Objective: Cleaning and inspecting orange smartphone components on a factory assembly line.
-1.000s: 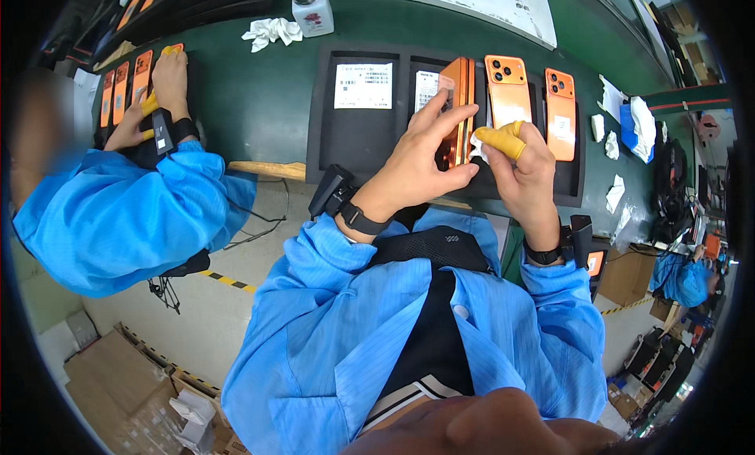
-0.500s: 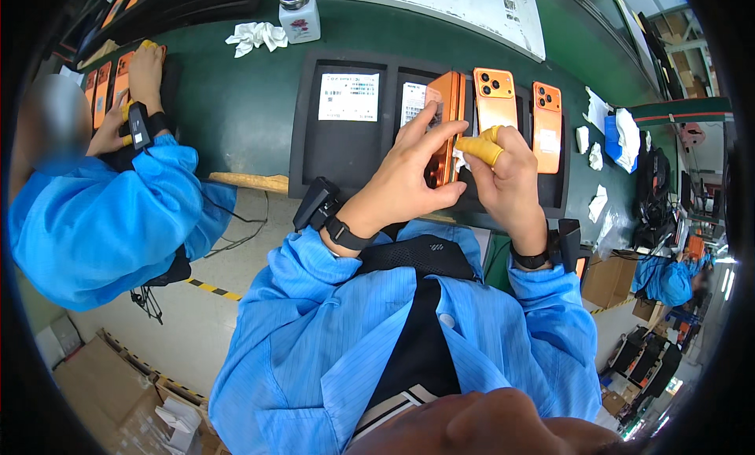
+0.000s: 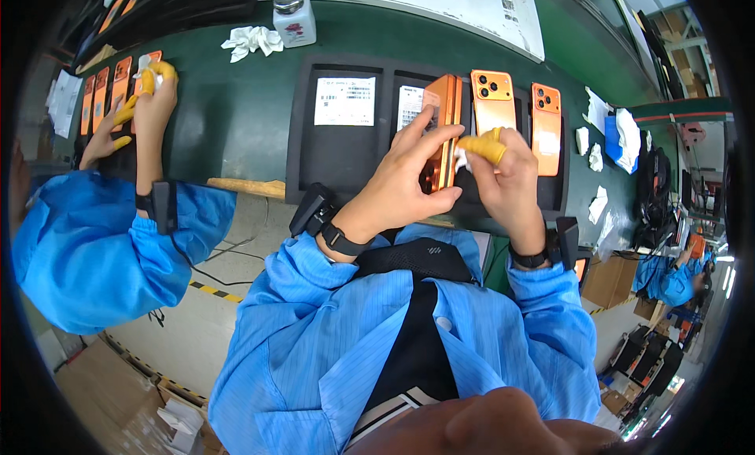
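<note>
My left hand (image 3: 401, 168) grips an orange smartphone (image 3: 449, 101) turned up on its long edge, thumb at the near end and fingers over its left face. Against the phone's right side, my right hand (image 3: 507, 168), with yellow finger cots, pinches a crumpled white wipe (image 3: 462, 158); part of the wipe is hidden by the fingers. Beneath my hands lies a black foam tray (image 3: 334, 160) with recesses. Two more orange phones lie in it camera side up, one with the lenses at its top (image 3: 494, 93) and one farther right (image 3: 546, 128). White labels (image 3: 344, 101) lie in the left recesses.
A co-worker's yellow-tipped hands (image 3: 149, 101) work over several orange phones at left. A white pump bottle (image 3: 294, 22) and crumpled tissue (image 3: 252, 42) stand behind the tray. Tissue scraps (image 3: 595, 158) and a blue-and-white packet (image 3: 621, 140) lie on the green table at right.
My hands keep nearly the same place, with the right fingers and wipe shifted slightly along the phone's edge. The co-worker's hands have moved, and a white wipe now shows in one.
</note>
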{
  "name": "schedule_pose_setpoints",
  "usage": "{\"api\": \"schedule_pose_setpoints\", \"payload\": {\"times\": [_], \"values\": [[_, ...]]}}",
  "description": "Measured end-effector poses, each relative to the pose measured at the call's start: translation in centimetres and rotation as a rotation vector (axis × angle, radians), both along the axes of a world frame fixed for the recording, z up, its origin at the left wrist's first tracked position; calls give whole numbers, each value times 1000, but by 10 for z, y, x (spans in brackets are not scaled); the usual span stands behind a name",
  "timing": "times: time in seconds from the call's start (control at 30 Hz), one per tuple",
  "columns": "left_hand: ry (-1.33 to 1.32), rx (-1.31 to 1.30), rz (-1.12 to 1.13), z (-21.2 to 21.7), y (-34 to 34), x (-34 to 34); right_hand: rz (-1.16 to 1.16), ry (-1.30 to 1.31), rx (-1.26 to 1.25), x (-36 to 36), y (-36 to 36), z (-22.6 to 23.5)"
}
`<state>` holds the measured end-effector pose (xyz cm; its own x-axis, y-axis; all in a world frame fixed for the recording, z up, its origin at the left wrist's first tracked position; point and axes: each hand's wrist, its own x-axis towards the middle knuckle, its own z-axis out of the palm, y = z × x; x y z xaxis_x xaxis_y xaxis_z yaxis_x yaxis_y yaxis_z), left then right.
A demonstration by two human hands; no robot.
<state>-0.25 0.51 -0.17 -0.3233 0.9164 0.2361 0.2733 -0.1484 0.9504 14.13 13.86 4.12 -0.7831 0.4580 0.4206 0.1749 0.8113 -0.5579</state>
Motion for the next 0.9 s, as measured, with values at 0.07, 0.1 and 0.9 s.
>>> {"api": "schedule_pose_setpoints", "payload": {"times": [0.07, 0.1, 0.9], "values": [[-43, -6, -4, 0, 0, 0, -41, -13, 40, 1, 7, -2], [-43, 4, -14, 2, 0, -1, -96, 106, -90, 5, 10, -1], [-33, -2, -34, 1, 2, -2, -589, 202, -346, 128, 70, -47]]}}
